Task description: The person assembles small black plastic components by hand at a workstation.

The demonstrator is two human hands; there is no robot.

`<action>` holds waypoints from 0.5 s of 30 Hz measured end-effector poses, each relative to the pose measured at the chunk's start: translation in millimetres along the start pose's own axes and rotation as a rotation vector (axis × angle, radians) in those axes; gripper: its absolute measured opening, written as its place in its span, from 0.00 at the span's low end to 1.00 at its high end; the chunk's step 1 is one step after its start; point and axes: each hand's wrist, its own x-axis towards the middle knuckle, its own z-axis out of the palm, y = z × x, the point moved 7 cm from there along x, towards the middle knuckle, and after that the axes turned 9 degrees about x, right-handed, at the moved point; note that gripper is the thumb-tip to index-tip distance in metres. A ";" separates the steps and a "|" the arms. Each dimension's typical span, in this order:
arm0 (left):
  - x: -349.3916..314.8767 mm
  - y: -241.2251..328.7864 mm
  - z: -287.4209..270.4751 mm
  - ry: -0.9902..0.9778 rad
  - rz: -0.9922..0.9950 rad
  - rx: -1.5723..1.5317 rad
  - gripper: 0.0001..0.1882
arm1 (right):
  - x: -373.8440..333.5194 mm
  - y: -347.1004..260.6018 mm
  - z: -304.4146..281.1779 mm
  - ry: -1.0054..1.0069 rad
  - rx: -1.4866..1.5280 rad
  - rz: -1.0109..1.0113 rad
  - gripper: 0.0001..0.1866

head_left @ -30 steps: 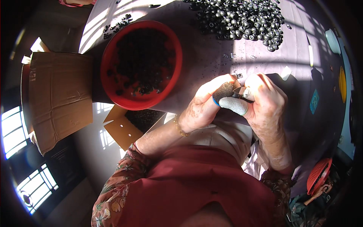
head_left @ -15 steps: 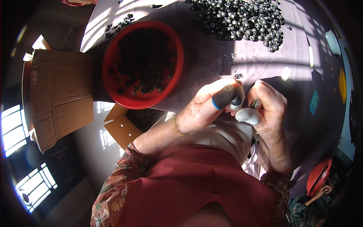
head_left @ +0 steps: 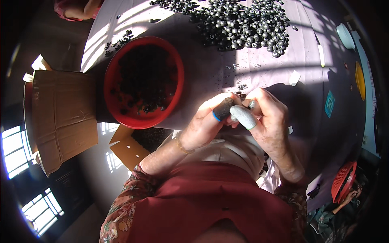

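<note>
Pinching a small dark part [head_left: 242, 97] between the fingertips of both hands, a person works at the near edge of a pale lilac table [head_left: 308, 81]. The part is mostly hidden by the fingers, so its shape cannot be told. The left hand [head_left: 206, 123] curls narrow around it, its thumb capped by a dark finger cot with a blue rim [head_left: 222, 110]. The right hand [head_left: 269, 121] closes in from the other side, its thumb wearing a pale grey finger cot [head_left: 244, 116]; the two thumbs touch. A beaded bracelet [head_left: 181, 145] circles the left wrist.

Just left of the hands stands a round red basin [head_left: 109, 89] partly filled with small dark pieces. Farther up the table lies a broad heap of dark round parts [head_left: 239, 24] in sunlight, with a few loose ones scattered between heap and hands. A brown cardboard box [head_left: 60, 117] sits beside the table on the left. A red mesh basket [head_left: 343, 180] shows at the lower right, and another person's arm [head_left: 83, 8] appears at the far upper left.
</note>
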 end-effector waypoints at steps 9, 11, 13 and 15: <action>-52.6 99.9 -89.0 0.769 0.390 1.065 0.11 | 32.0 59.4 -56.2 0.192 -0.749 -0.427 0.05; -52.5 115.2 -106.7 0.796 0.604 1.435 0.13 | 40.6 110.4 -95.9 0.272 -0.421 -0.305 0.02; -55.6 117.2 -109.4 0.859 0.548 1.569 0.15 | 50.6 147.7 -107.6 0.285 -0.437 -0.225 0.03; -58.4 107.5 -127.3 0.912 0.436 1.409 0.17 | 59.9 176.6 -116.4 0.294 -0.467 -0.065 0.06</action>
